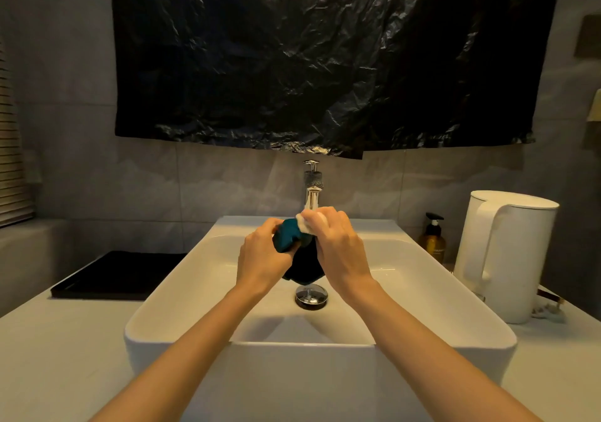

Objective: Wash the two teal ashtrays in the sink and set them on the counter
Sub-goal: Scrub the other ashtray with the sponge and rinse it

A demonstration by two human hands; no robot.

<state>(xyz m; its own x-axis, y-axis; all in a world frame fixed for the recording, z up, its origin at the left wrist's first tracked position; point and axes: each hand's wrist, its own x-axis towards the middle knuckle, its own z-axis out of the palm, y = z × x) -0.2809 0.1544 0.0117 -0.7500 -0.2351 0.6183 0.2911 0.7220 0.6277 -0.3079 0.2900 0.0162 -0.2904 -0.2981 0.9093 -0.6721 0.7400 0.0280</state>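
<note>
two bare hands of mine meet over the middle of a white rectangular sink (439, 291), just below the chrome faucet (311, 194) at twelve o'clock. my left hand (260, 259) is clenched around a teal ashtray (287, 233), holding it tilted above the basin. my right hand (338, 242) is closed on a small white sponge or soapy pad (309, 223), pressed against the ashtray's upper edge. a second dark teal ashtray (304, 267) shows just beneath the first, between my wrists; i cannot tell whether it rests in the basin or is held. below it, toward six o'clock, sits the round chrome drain stopper (311, 295).

the sink stands on a pale surface (58, 363). at nine o'clock a flat black tray (117, 275) lies on that surface, just beside the sink's left wall. at three o'clock stands a tall white kettle (507, 252), and behind it, nearer the wall, an amber pump bottle (432, 239). a large sheet of crinkled black plastic (325, 57) hangs on the tiled wall above the faucet.
</note>
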